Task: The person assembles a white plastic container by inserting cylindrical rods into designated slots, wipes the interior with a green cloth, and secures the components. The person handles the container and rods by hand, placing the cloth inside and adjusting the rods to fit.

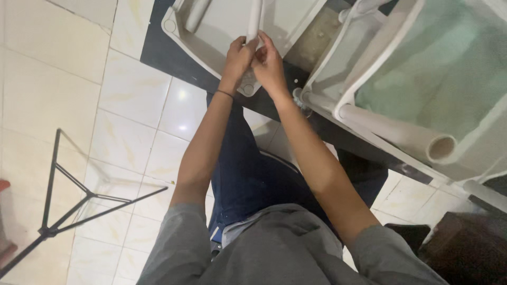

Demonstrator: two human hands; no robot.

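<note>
White plastic tube stood upright above the corner of the pale shelf tray, and you had both hands closed on its lower end. Your left hand and right hand touched each other there, fingers curled round it. Beside you lay a second rack on the tiled floor.

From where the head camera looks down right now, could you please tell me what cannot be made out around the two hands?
- Head view: the lower end of the white plastic tube is covered by the left hand and right hand; its top is cut off by the frame edge.
- The corner socket of the pale grey plastic shelf tray sits partly behind the hands.
- The black metal tripod stand runs off the left edge.
</note>
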